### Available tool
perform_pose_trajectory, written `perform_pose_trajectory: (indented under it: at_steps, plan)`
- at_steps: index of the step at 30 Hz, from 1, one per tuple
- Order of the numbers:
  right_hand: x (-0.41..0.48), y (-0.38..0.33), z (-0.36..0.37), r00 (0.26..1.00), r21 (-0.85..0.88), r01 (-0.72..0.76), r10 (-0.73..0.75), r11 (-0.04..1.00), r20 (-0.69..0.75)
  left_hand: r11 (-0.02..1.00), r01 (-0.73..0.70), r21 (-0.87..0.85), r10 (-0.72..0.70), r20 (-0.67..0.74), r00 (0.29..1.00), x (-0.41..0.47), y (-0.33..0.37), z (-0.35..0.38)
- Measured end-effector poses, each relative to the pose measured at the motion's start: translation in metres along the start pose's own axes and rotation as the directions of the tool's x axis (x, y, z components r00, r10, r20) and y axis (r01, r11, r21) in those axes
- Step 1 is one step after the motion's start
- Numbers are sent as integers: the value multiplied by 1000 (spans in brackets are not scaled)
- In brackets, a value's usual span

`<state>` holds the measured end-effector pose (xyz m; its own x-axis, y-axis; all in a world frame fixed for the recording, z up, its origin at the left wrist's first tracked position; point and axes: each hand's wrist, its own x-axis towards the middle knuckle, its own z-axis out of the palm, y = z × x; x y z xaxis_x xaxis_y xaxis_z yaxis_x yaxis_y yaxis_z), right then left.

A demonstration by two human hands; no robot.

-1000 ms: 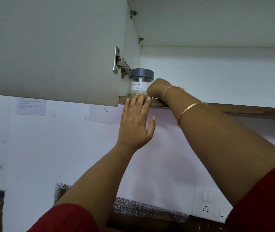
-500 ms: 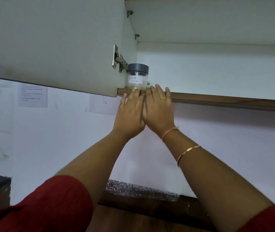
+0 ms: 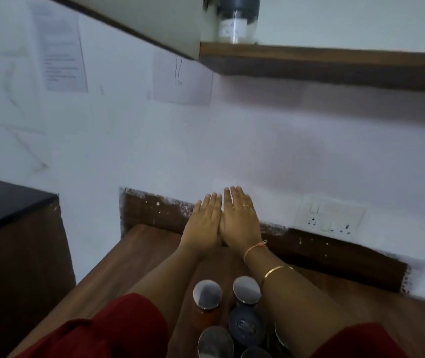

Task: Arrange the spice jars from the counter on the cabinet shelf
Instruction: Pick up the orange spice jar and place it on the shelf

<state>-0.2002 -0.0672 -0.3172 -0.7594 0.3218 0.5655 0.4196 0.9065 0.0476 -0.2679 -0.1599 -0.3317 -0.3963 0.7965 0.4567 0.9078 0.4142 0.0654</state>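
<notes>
A clear spice jar (image 3: 237, 21) with a dark grey lid and a white label stands at the left end of the cabinet shelf (image 3: 309, 63), by the open door. My left hand (image 3: 203, 223) and my right hand (image 3: 240, 218) are held flat side by side, palms down, above the back of the wooden counter (image 3: 139, 254); both hold nothing. Several jars with shiny round lids cluster on the counter between my forearms: an orange-filled jar (image 3: 206, 303), a second lidded jar (image 3: 247, 289) and a dark-lidded jar (image 3: 245, 325) among them.
A white wall with two taped paper sheets (image 3: 59, 45) rises behind the counter. A switch and socket plate (image 3: 329, 215) sits low on the wall at right. A black-topped unit (image 3: 7, 200) stands at left. The cabinet door edge (image 3: 154, 24) hangs overhead.
Both hands dropped from the shelf edge down to just above the counter. My view tilted downward, bringing the counter jars into sight. The jar stays on the shelf.
</notes>
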Motion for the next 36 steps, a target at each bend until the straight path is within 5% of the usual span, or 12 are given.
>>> perform_pose_trajectory:
  at_steps: [5,12,17,27,33,36]
  plan:
    - [-49,-16,49,962,87,-43,18,995,271,995,103,-5,-98,277,956,-51,-1,50]
    - [-92,-34,90,751,213,-226,31,951,660,968,252,17,-227,494,840,-102,-10,86]
    - [-110,-36,114,628,135,-294,85,946,774,936,351,21,-303,556,774,-124,-23,96]
    - [-113,-28,119,706,301,-459,136,836,695,877,477,-49,-372,560,740,-127,-35,94]
    - [-80,-16,84,786,571,-576,204,585,584,516,760,-395,-653,393,647,-97,-42,78]
    - [-53,-9,52,834,699,-544,214,463,508,184,767,-615,-740,427,520,-76,-38,68]
